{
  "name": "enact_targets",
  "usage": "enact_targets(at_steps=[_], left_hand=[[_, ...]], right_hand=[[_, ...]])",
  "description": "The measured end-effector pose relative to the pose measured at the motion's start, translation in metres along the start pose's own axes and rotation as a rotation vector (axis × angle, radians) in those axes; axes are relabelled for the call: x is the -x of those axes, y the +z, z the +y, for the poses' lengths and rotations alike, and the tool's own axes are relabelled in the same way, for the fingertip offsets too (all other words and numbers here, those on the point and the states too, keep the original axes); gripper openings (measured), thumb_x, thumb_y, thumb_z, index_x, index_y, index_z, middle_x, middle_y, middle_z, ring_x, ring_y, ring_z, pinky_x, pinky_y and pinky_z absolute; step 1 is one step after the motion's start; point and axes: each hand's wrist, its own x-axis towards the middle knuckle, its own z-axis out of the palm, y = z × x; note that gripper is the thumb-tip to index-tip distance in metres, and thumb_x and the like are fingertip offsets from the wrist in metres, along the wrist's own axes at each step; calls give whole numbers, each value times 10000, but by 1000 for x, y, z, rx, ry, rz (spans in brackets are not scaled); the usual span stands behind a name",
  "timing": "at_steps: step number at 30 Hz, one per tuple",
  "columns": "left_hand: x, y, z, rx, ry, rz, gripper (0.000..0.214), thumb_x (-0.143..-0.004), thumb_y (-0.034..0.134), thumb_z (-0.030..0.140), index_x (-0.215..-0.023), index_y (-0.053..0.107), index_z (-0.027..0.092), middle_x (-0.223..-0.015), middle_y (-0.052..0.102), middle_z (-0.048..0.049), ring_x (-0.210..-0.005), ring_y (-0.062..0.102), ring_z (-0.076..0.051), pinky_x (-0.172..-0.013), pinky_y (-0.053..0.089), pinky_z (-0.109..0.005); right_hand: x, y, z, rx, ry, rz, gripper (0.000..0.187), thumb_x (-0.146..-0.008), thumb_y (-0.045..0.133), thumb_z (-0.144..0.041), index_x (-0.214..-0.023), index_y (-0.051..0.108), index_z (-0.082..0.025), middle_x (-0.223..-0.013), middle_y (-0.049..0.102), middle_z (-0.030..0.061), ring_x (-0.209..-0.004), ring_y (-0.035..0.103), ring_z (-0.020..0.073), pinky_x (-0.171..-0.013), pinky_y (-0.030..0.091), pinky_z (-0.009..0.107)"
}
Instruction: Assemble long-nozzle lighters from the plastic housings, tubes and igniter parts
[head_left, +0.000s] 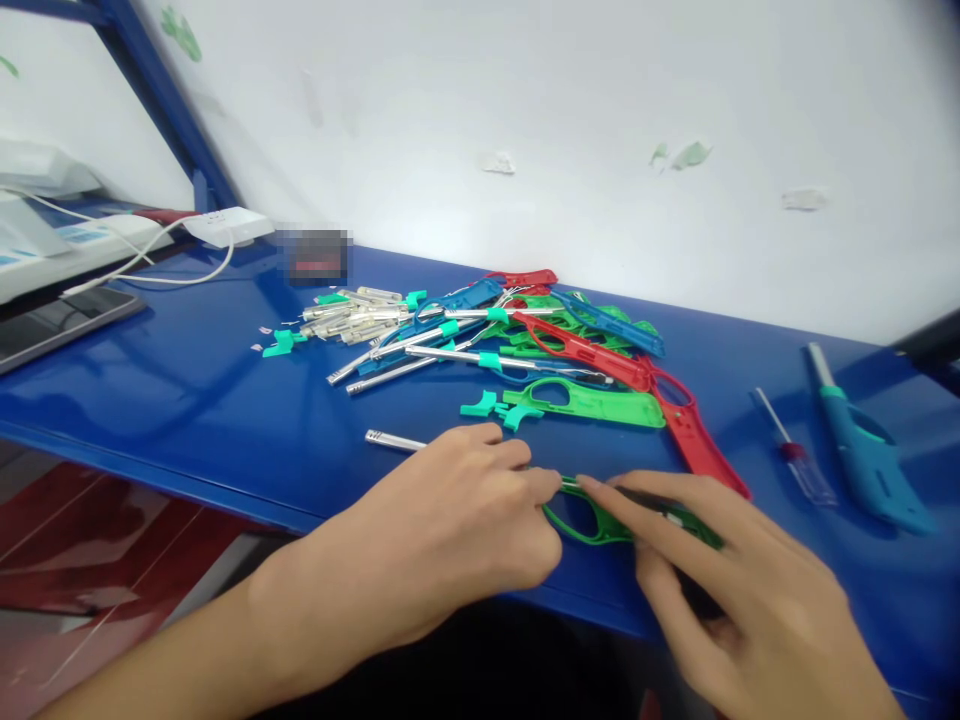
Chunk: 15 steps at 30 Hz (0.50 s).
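Observation:
Near the table's front edge, a green lighter half-shell (589, 530) with a finger loop lies between my two hands. My left hand (457, 520) is closed around a silver metal lighter tube (394, 440), whose slotted end sticks out to the left. My right hand (750, 570) has its thumb and fingers around the handle end of the green shell, with the index fingertip touching near the loop. What lies inside the shell is mostly hidden by my right fingers. Just beyond my left hand are small teal trigger pieces (501, 408) and a bright green half-shell (592, 403).
A pile of silver tubes (420, 340), clear fuel cartridges (360, 315) and red half-shells (585, 350) spreads over the blue table (187, 400). At right lie a screwdriver (799, 455) and a whole teal lighter (870, 455). A phone (67, 320) and white cables sit far left.

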Motion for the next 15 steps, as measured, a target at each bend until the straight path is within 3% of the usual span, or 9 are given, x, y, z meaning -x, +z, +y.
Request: enact_targets(at_steps=[9,15], left_hand=[[0,1,0,-55,7,24,198,-818,846,138,-1004,797,184,-1344,751,-44,-933,735,-224,-751,594,-412],[-1,0,-1,-54,4,31,262,-753,919,172,-990,807,179,-1328,761,-37,-876,733,-221,-693,589,-417]], right_hand=[[-1,-1,2,-22,-73,4,462,-1019,484,-112,-1411,624,-313,-1331,682,-12,-1178,652,132,-1002,464,295],[1,-1,3,-31,-85,1,474,-1012,488,-92,-1414,625,-302,-1340,665,0,-1192,631,143,-1038,437,308]])
